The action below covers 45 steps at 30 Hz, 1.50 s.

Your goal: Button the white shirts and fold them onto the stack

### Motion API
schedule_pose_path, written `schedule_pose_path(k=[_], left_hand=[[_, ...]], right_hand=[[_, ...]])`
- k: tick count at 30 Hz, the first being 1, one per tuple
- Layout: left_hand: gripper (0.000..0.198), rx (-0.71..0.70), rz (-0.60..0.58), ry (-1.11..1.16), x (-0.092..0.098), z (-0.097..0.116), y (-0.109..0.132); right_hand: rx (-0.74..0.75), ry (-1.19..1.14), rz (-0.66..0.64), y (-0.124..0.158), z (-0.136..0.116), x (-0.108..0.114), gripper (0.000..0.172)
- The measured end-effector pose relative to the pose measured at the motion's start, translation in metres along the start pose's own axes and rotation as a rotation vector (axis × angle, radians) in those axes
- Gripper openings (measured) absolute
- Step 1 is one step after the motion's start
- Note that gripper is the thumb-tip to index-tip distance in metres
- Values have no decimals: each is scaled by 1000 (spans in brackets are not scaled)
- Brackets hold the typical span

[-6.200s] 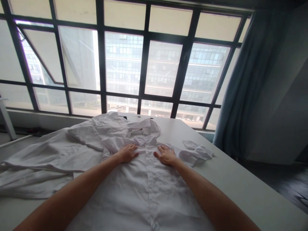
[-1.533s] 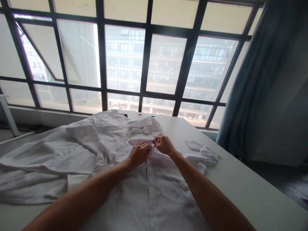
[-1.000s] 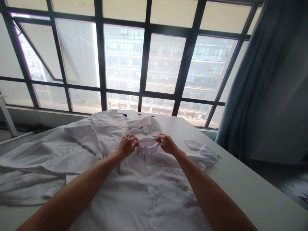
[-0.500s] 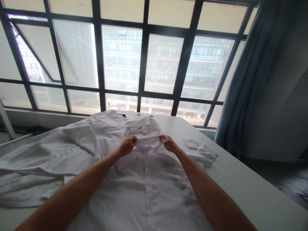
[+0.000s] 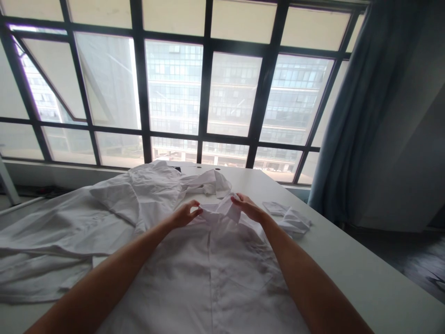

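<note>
A white shirt (image 5: 181, 273) lies front up before me, its button strip running down the middle and its top end away from me. At its collar (image 5: 219, 212), my left hand (image 5: 186, 214) pinches the left end between thumb and forefinger. The other end is gripped by my right hand (image 5: 247, 207), with the thumb on top and a flap of the collar raised beside it. Part of the collar behind the fingers is hidden.
More white garments (image 5: 114, 208) are heaped on the left. A small folded white cloth (image 5: 292, 220) lies to the right on the white table (image 5: 347, 260). Beyond stand a large window (image 5: 174, 88) and a blue curtain (image 5: 351, 139).
The collar was stretched flat between both hands; now it is slack and bent, with its right part lifted. My left fingers have spread a little, and my right hand has turned slightly.
</note>
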<state>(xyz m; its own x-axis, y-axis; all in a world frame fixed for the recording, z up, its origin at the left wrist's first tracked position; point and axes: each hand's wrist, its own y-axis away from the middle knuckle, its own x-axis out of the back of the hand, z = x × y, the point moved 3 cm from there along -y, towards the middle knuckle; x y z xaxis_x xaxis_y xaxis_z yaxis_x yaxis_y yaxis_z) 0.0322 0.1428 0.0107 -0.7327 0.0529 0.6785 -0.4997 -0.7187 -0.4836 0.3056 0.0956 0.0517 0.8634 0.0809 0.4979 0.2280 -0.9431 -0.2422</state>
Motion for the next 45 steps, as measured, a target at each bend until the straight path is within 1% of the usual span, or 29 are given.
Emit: schedule_pose_path(k=[2, 3, 4, 5, 7, 9, 10, 11, 13, 15, 17, 20, 22, 23, 24, 25, 26, 28, 31, 34, 37, 38, 39, 40, 41, 42, 43, 44, 45], left_hand=[[33, 57, -40, -26, -7, -1, 2], [29, 73, -49, -41, -8, -1, 2], [26, 85, -41, -57, -9, 0, 3], [24, 94, -12, -74, -8, 2, 2], [23, 111, 91, -90, -2, 6, 1], [26, 121, 194, -66, 5, 12, -1], [28, 118, 223, -48, 8, 15, -2], [30, 110, 233, -34, 12, 18, -3], [36, 88, 202, -50, 20, 21, -5], [42, 75, 132, -118, 31, 21, -7], [44, 64, 26, -183, 45, 17, -9], [38, 47, -204, -236, 65, 6, -11], [37, 55, -336, -274, 78, -3, -13], [37, 69, -373, -299, 84, -8, -15], [37, 87, -390, -326, 90, -12, -18], [35, 107, -390, -356, 95, -15, -21], [33, 125, -381, -386, 100, -18, -25], [27, 140, -340, -451, 108, -18, -35], [19, 150, -244, -582, 123, -9, -49], [20, 238, -63, -734, 143, 7, -63], [30, 299, 164, -788, 159, 20, -78], [34, 312, 230, -788, 161, 21, -85], [37, 332, 279, -781, 160, 20, -90], [41, 360, 306, -769, 156, 17, -96], [46, 393, 300, -751, 149, 12, -100], [54, 419, 262, -731, 139, 5, -102], [62, 438, 193, -709, 128, -3, -102], [69, 441, 103, -694, 116, -10, -99], [71, 430, 16, -687, 104, -17, -92]], right_hand=[[-25, -155, -145, 6, -5, 1, 66], [-43, -220, -194, 8, -5, 2, 70], [-55, -247, -220, 8, -4, 4, 71], [-61, -249, -217, 8, -2, 7, 68], [-65, -171, -125, 4, 5, 12, 54], [-59, 37, 45, -1, 9, 17, 37], [-51, 173, 132, -2, 10, 18, 31], [-43, 311, 203, -3, 8, 19, 28], [-25, 530, 293, -3, 3, 17, 28], [-18, 630, 313, -1, -3, 17, 34], [-16, 624, 235, 1, -6, 20, 41], [-27, 512, -15, 6, -2, 29, 48], [-73, 432, -189, 9, 7, 36, 44], [-115, 420, -254, 10, 13, 40, 39], [-163, 439, -290, 11, 19, 45, 32], [-209, 492, -293, 11, 24, 50, 24], [-248, 569, -265, 9, 27, 56, 18], [-283, 742, -156, 3, 29, 66, 11], [-277, 913, 31, -9, 16, 79, 6], [-284, 1010, 283, -21, -8, 90, 11], [-253, 1037, 550, -34, -31, 97, 21], [-242, 1026, 611, -39, -36, 97, 25], [-240, 1004, 643, -44, -39, 96, 30], [-253, 974, 639, -50, -39, 94, 36], [-282, 945, 603, -55, -37, 89, 42], [-329, 925, 539, -59, -32, 83, 50], [-390, 917, 453, -61, -26, 75, 57], [-447, 921, 353, -59, -19, 66, 62], [-484, 936, 252, -55, -12, 55, 65]])
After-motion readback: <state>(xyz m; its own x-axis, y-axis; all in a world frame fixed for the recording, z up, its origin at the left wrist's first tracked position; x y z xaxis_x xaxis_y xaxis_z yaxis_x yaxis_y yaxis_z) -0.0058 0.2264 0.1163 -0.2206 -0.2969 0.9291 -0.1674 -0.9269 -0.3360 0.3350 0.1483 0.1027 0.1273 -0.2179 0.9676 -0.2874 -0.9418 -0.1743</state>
